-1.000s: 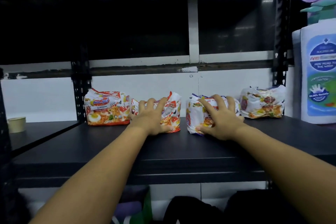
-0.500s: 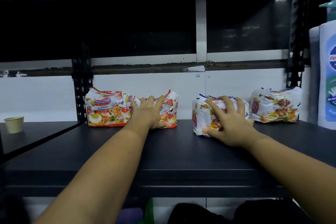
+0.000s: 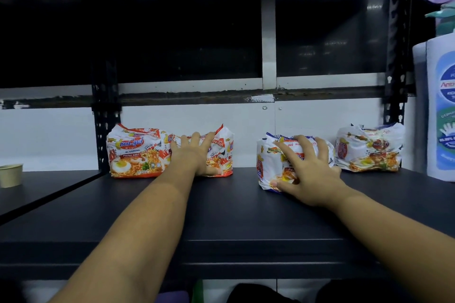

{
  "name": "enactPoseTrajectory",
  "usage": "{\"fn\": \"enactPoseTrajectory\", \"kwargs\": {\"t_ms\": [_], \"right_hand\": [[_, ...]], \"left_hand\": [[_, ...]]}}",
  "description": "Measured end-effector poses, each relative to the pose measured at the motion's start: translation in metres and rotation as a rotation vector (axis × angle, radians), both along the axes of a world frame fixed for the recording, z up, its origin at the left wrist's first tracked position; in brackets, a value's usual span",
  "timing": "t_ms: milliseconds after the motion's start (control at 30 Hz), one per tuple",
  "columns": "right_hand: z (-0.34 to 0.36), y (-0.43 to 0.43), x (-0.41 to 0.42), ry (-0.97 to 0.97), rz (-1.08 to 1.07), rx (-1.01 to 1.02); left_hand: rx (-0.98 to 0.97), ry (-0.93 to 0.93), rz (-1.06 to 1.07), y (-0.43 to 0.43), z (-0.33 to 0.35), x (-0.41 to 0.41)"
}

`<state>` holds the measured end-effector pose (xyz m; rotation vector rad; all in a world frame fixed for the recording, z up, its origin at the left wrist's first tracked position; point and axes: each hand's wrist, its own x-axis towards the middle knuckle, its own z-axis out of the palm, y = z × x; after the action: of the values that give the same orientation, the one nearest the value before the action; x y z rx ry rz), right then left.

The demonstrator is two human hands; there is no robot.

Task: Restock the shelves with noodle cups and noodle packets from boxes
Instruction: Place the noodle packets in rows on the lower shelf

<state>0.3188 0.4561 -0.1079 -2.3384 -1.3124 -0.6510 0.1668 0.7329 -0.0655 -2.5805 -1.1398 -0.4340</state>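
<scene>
The person is reaching both bare arms over the dark shelf (image 3: 221,216), where four noodle packets are standing in a row along the back wall.

The left hand (image 3: 194,155) is holding the second packet (image 3: 222,152), an orange and white one. Its fingers (image 3: 197,138) are lying spread over the packet's top edge, and the thumb is sitting low against the front near the shelf. That packet is touching the far-left packet (image 3: 133,155), which is standing just beside a black upright post (image 3: 104,115).

The right hand (image 3: 307,174) is gripping the third packet (image 3: 269,162), a white one with blue trim. Here the fingers (image 3: 302,141) are curling wide over the top while the thumb is pressing the lower front corner. This packet is sitting a little forward of the others, well apart from the second one and near the far-right packet (image 3: 369,150), though whether those two are touching is hard to tell behind the hand.

A tall pump bottle (image 3: 440,110) is standing at the shelf's right end, and a paper cup (image 3: 10,174) is sitting on the neighbouring shelf to the left.
</scene>
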Motion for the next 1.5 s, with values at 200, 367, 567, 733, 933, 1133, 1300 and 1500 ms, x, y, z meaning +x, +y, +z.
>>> {"fn": "enactPoseTrajectory", "kwargs": {"t_ms": [200, 367, 567, 733, 933, 1133, 1300, 1500], "right_hand": [[0.0, 0.0, 0.001, -0.017, 0.002, 0.0], [0.0, 0.004, 0.004, -0.021, -0.004, 0.001], [-0.001, 0.006, 0.006, -0.036, -0.011, 0.01], [-0.001, 0.005, 0.006, -0.033, -0.008, 0.031], [0.001, 0.002, 0.008, -0.057, -0.106, 0.043], [0.001, -0.008, 0.017, -0.065, -0.31, 0.052], [0.004, -0.007, 0.026, -0.029, -0.289, 0.007], [0.008, -0.01, 0.052, 0.031, -0.249, -0.064]], "left_hand": [[0.0, -0.028, 0.004, 0.002, 0.0, -0.001], [0.031, -0.067, -0.017, 0.0, 0.001, -0.003], [0.09, -0.135, -0.069, -0.017, 0.005, -0.012], [0.033, -0.193, -0.334, -0.083, 0.0, -0.02], [-0.297, -0.026, -0.433, -0.157, -0.025, -0.005], [-0.414, 0.057, -0.432, -0.172, -0.039, 0.007], [-0.407, 0.082, -0.436, -0.172, -0.036, 0.004], [-0.397, 0.073, -0.46, -0.175, -0.037, 0.004]]}}
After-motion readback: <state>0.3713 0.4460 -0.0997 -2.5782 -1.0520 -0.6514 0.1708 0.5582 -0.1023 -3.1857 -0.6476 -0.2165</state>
